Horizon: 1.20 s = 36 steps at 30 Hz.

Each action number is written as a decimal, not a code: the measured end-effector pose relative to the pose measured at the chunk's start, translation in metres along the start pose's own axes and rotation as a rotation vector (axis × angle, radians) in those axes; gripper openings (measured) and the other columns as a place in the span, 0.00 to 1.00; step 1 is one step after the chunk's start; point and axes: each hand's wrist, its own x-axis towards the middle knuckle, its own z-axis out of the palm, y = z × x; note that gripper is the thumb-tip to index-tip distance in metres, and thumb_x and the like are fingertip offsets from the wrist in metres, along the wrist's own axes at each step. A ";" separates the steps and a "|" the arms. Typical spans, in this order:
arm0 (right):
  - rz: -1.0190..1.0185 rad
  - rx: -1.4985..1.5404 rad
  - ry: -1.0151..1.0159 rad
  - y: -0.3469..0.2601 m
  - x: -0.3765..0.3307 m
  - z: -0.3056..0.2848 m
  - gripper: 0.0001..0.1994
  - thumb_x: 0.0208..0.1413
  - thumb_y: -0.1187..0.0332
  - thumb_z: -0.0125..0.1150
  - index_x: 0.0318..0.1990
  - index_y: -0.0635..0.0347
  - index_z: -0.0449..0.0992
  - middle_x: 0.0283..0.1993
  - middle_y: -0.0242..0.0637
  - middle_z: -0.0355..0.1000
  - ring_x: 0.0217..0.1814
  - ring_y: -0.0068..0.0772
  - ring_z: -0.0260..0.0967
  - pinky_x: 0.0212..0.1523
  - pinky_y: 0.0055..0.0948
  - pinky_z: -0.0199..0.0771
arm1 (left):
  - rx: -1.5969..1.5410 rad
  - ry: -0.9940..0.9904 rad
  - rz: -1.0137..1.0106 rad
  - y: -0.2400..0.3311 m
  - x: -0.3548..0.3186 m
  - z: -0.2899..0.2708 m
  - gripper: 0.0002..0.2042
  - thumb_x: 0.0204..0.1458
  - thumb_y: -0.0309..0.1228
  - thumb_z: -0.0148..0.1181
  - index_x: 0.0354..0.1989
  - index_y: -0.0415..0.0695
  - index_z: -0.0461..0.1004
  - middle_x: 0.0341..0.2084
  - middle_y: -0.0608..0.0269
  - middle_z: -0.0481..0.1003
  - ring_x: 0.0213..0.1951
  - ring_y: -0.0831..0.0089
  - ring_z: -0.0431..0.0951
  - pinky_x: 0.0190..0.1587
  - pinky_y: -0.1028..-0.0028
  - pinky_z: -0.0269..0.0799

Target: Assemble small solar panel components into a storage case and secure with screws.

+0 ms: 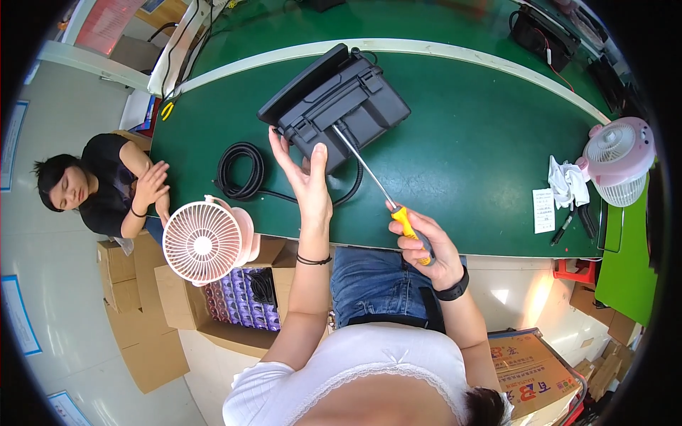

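A black plastic case (362, 99) with its lid raised is tilted above the green table. My left hand (305, 170) grips its near left corner, thumb in front and fingers along the side. In my right hand (430, 245) is a screwdriver (405, 220) with a yellow and grey handle. Its long metal shaft points up and left, and the tip meets the front of the case near a cable fitting. Whether the tip sits in a screw cannot be made out. A black corrugated cable (241, 170) lies coiled left of the case, with a length running behind my left wrist.
A pink fan (204, 242) stands at the front left edge, another pink fan (616, 145) at the right. White tissue (567, 182), a paper slip (543, 211) and a marker (561, 231) lie nearby. A person (106, 181) sits at the left. An open carton (249, 337) is below the table.
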 end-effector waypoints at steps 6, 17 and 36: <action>-0.456 -1.133 0.212 0.015 -0.005 0.034 0.24 0.59 0.72 0.62 0.63 0.53 0.65 0.40 0.34 0.73 0.31 0.20 0.69 0.26 0.19 0.70 | 0.013 0.014 0.027 0.000 -0.003 0.003 0.44 0.57 0.26 0.62 0.75 0.54 0.38 0.71 0.49 0.41 0.65 0.62 0.59 0.65 0.65 0.59; -1.136 -2.253 0.508 0.023 0.004 0.023 0.20 0.58 0.72 0.63 0.58 0.52 0.71 0.32 0.38 0.74 0.25 0.36 0.74 0.24 0.32 0.76 | -0.006 0.007 0.028 0.000 -0.002 0.001 0.44 0.58 0.27 0.61 0.76 0.54 0.36 0.72 0.49 0.38 0.67 0.63 0.54 0.66 0.64 0.54; 0.116 0.154 -0.031 0.018 -0.013 0.042 0.24 0.71 0.63 0.45 0.71 0.50 0.54 0.32 0.28 0.58 0.21 0.11 0.52 0.13 0.10 0.54 | -0.010 0.055 -0.026 0.005 0.003 0.007 0.42 0.59 0.27 0.61 0.76 0.53 0.39 0.70 0.52 0.45 0.65 0.64 0.57 0.66 0.65 0.54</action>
